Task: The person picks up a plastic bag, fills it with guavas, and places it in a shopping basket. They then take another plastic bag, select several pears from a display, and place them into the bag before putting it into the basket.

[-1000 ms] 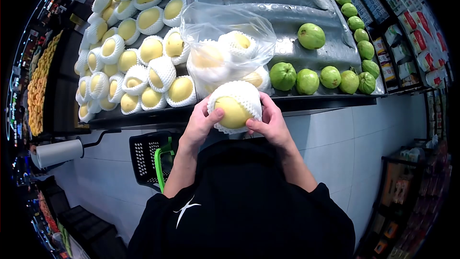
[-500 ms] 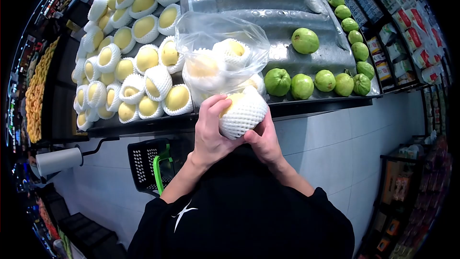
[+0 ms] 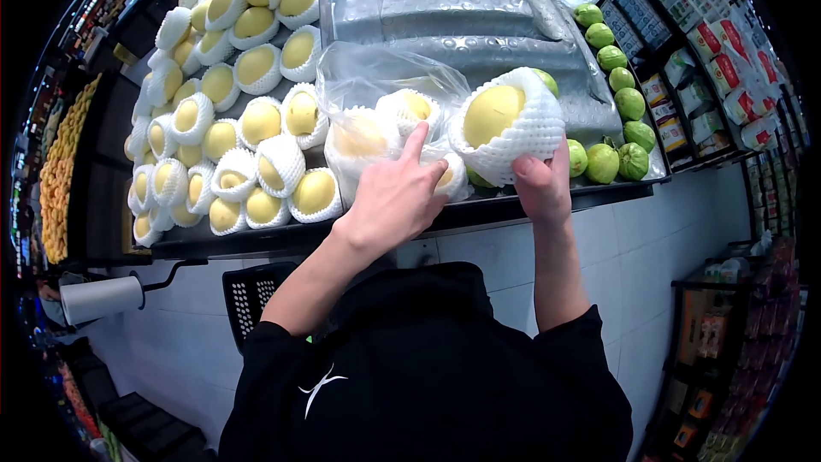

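Observation:
My right hand (image 3: 545, 184) grips a yellow fruit in a white foam net (image 3: 505, 122), raised over the front of the display. My left hand (image 3: 398, 197) reaches to the clear plastic bag (image 3: 389, 68), its index finger stretched out against a netted fruit inside. Several netted yellow fruits sit in the bag at the display's front edge. The left hand's other fingers are bent near a smaller netted fruit (image 3: 451, 173) at the bag's right side. Nothing is visibly held in that hand.
Netted yellow fruits (image 3: 261, 122) are piled at the left. Green guavas (image 3: 601, 162) line the front right and right edge of the display (image 3: 453, 4). A black basket (image 3: 248, 291) is below, beside a white roll (image 3: 103, 299) on a holder. Shelves stand at the right.
The netted fruit, held between both hands before, has moved up and right in my right hand. My left hand has let go of it and stretched a finger to the bag.

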`<state>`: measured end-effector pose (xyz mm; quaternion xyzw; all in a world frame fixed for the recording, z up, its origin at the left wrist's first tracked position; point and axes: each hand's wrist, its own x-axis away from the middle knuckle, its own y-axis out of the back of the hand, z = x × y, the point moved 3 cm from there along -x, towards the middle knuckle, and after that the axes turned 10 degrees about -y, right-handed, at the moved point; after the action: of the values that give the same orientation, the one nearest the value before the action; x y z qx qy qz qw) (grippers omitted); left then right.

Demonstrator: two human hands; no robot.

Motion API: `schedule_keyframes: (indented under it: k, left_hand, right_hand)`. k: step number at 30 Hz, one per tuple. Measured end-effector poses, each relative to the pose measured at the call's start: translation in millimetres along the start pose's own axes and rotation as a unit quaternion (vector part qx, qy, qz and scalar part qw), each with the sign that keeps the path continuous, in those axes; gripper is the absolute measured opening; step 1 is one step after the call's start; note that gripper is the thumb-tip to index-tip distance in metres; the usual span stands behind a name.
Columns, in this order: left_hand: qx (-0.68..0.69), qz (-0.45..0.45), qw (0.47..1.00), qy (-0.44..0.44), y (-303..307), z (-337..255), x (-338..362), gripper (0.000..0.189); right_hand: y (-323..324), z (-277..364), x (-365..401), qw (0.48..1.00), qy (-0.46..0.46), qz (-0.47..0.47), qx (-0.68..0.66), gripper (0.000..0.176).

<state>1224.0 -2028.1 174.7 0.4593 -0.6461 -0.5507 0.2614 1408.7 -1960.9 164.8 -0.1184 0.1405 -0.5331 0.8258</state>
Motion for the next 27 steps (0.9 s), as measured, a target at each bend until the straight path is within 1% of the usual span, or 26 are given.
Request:
schedule_keyframes:
  k: [1,3,4,5,6,8,9,10,12,13,14,16,17,18,19,20,22,23,24,25,26,27]
  left_hand:
    - [0.020,0.010,1.000,-0.014,-5,5,-4,0.041]
    - [0.041,0.020,0.999,-0.008,-6,0,-4,0.043]
    - [0.065,0.033,0.997,0.000,-4,-6,-2,0.045]
    - [0.055,0.053,0.997,-0.002,1,-14,0,0.049]
    - [0.055,0.051,0.997,-0.001,-1,-17,4,0.049]
    - [0.081,-0.035,0.994,-0.069,2,-24,9,0.050]
    - [0.094,-0.017,0.993,-0.065,6,-27,9,0.052]
    - [0.095,-0.019,0.993,-0.063,9,-29,10,0.052]
    - [0.129,-0.051,0.988,-0.063,14,-32,10,0.051]
    - [0.126,-0.072,0.987,-0.064,16,-33,12,0.051]
    - [0.126,-0.075,0.987,-0.060,20,-32,13,0.051]
    - [0.123,-0.067,0.989,-0.039,26,-28,15,0.049]
    - [0.125,-0.069,0.989,-0.037,26,-23,16,0.049]
    - [0.128,-0.091,0.987,-0.023,25,-15,17,0.048]
    - [0.132,-0.111,0.985,-0.010,25,-9,17,0.047]
    - [0.116,-0.134,0.984,0.009,25,-5,16,0.040]
    - [0.065,-0.091,0.994,0.009,24,3,16,0.029]
    - [0.066,-0.090,0.994,0.006,25,2,15,0.029]
    - [0.077,-0.121,0.990,-0.014,28,-1,14,0.023]
    - [0.089,-0.152,0.984,-0.034,31,-3,14,0.017]
    - [0.089,-0.151,0.984,-0.036,29,-3,12,0.017]
    - [0.099,-0.171,0.979,-0.052,27,-6,10,0.015]
  right_hand:
    - [-8,9,-11,1.000,0.012,0.007,0.026,0.096]
    - [-27,23,-30,0.998,0.029,0.014,0.051,0.094]
    - [-35,24,-38,0.995,0.009,0.043,0.090,0.092]
    - [-41,23,-46,0.989,-0.012,0.073,0.129,0.089]
    - [-43,22,-54,0.989,-0.012,0.074,0.130,0.089]
    - [-51,14,-69,0.956,-0.067,0.130,0.256,0.090]
    - [-55,10,-76,0.939,-0.080,0.125,0.311,0.088]
    - [-59,11,-79,0.938,-0.080,0.127,0.314,0.088]
    - [-66,14,-85,0.860,-0.110,0.109,0.487,0.087]
    - [-63,9,-88,0.848,-0.087,0.098,0.513,0.087]
    - [-61,8,-90,0.847,-0.086,0.103,0.515,0.087]
    - [-57,13,-91,0.833,-0.081,0.073,0.542,0.086]
    - [-54,19,-90,0.857,-0.115,0.067,0.498,0.086]
    - [-48,18,-93,0.856,-0.116,0.069,0.499,0.086]
    - [-39,18,-97,0.866,-0.104,0.055,0.486,0.086]
    - [-33,18,-99,0.875,-0.092,0.041,0.473,0.086]
    - [-35,26,-98,0.873,-0.092,0.040,0.478,0.085]
    - [-38,29,-98,0.855,-0.079,0.061,0.509,0.084]
    - [-40,30,-98,0.836,-0.066,0.081,0.539,0.084]
    - [-41,28,-99,0.836,-0.067,0.079,0.539,0.084]
    - [-45,24,-99,0.829,-0.064,0.114,0.544,0.084]
    - [-50,20,-99,0.820,-0.062,0.149,0.549,0.085]
